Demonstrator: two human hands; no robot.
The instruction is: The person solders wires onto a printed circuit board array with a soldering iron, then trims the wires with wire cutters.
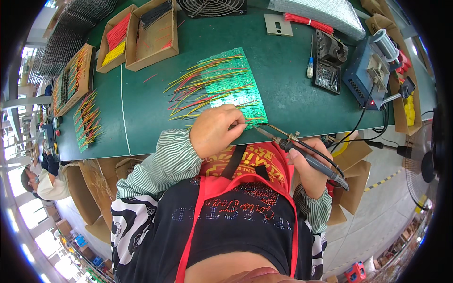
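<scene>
A green circuit board (230, 80) with many red and yellow wires lies on the green bench near the front edge. My left hand (216, 129) rests on the board's near end, fingers curled and pinching something small that I cannot make out. My right hand (309, 167) grips a black soldering iron (302, 153) by its handle. Its tip (258, 129) points left and sits at the board's near corner, close to my left fingers. The iron's cable runs back toward the blue soldering station (365, 75).
Cardboard boxes (151, 33) of red, yellow and black wires stand at the back left. More wired boards (87, 120) lie at the left. A fan (212, 7), a screwdriver (310, 66), a black holder (330, 61) and a solder spool (387, 42) are at the back. Another person (45, 181) sits left.
</scene>
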